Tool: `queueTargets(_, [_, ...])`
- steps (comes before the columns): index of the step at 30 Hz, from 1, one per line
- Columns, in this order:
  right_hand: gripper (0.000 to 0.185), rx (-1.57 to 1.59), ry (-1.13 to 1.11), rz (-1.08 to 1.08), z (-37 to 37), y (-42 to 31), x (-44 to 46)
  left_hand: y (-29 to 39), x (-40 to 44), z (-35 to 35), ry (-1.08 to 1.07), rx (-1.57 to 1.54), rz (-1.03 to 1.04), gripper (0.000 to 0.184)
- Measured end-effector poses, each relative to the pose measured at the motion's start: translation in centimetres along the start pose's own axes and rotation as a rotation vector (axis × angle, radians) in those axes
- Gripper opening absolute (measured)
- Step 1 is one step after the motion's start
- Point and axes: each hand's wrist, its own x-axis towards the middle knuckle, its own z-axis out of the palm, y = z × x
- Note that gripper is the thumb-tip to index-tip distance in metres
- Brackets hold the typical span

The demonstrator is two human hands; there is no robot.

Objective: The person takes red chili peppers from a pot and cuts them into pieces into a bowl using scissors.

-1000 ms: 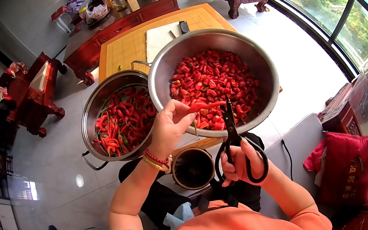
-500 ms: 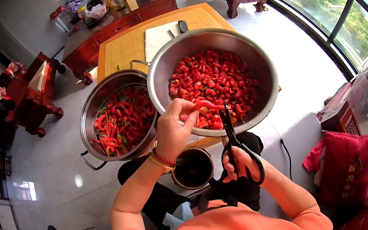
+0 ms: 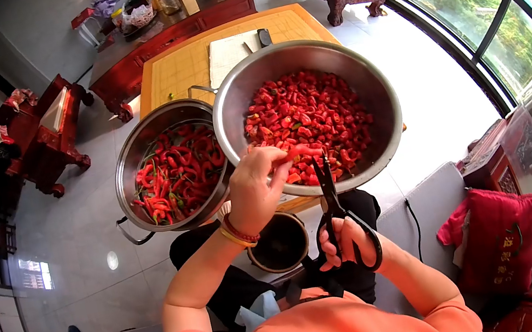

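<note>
Between its fingertips my left hand (image 3: 255,178) pinches a red chili pepper (image 3: 302,151) over the near rim of a wide metal bowl (image 3: 378,93). Cut red chili pieces (image 3: 307,116) cover the bowl's bottom. Black scissors (image 3: 331,201) are in my right hand (image 3: 347,240), with fingers through the handle loops. Their blades point away from me, slightly parted, just beside the chili's right end. To the left stands a metal pot (image 3: 127,165) with whole red chilies (image 3: 178,174), some with green stems.
A dark round container (image 3: 278,243) stands below, between my legs. Pot and bowl rest at a yellow wooden table (image 3: 172,76), which also bears a white sheet (image 3: 229,58) and a small dark object (image 3: 265,37). A red cushion (image 3: 503,238) lies at the right.
The scissors' blades have parted and shifted slightly left and down. The chili in my left hand looks shorter on its right side, and that hand has moved a little.
</note>
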Motion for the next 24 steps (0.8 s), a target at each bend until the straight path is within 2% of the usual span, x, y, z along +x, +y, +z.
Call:
queueTargets(4, [0.043,-0.016,0.003,-0.022,0.0,-0.1,0.3,0.8,-0.8,0.7,-0.052,-0.109,0.042,0.019])
queueTargets(9, [0.043,-0.06,0.036,0.031,-0.1,-0.7,0.1,0.5,-0.7,0.7,-0.062,-0.053,0.031,0.019])
queueTargets(13, [0.043,-0.019,0.076,-0.028,0.2,-0.4,0.0,-0.1,-0.6,0.8,-0.045,-0.021,0.034,0.019])
queueTargets(15, [0.043,0.081,0.052,-0.032,0.6,-0.5,-0.3,-0.2,-0.5,0.7,-0.017,-0.017,-0.014,0.019])
queueTargets(19, [0.044,0.066,-0.077,-0.065,0.2,0.1,-0.6,0.1,-0.5,0.7,0.0,-0.041,-0.083,0.019])
queueTargets(24, [0.044,0.029,-0.042,-0.017,0.5,0.0,-0.5,0.6,-0.6,1.0,0.003,-0.109,-0.128,0.018])
